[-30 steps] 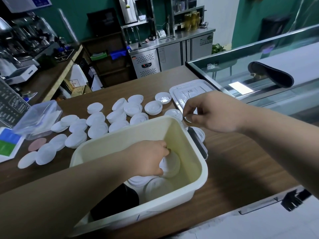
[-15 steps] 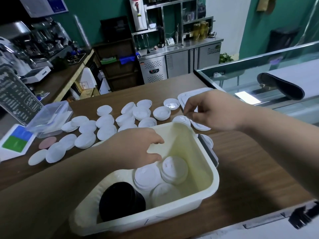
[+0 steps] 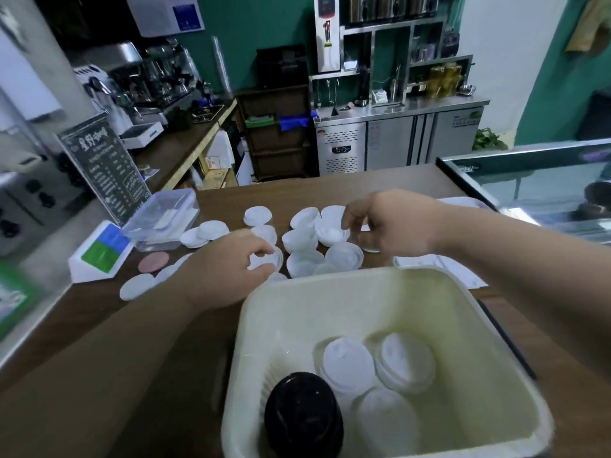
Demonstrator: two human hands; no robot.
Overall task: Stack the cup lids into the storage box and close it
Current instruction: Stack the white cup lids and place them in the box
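We see a cream box (image 3: 347,279), faintly yellow inside, and white lids (image 3: 344,256) across a brown wooden counter (image 3: 330,186). One stack (image 3: 302,414) in the box is glossy black. We note a pink disc (image 3: 153,262), a card (image 3: 105,247) in blue and green blocks, a black sign (image 3: 105,170) with pale lettering, and a deep green wall (image 3: 251,24).

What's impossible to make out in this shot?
Head view only:
- Box lid: mostly hidden by the right forearm.
- Lids beneath the left hand: covered, uncountable.
- Black stack in the storage box: base cut by the bottom edge.
- Menu board text: too small, blurred.
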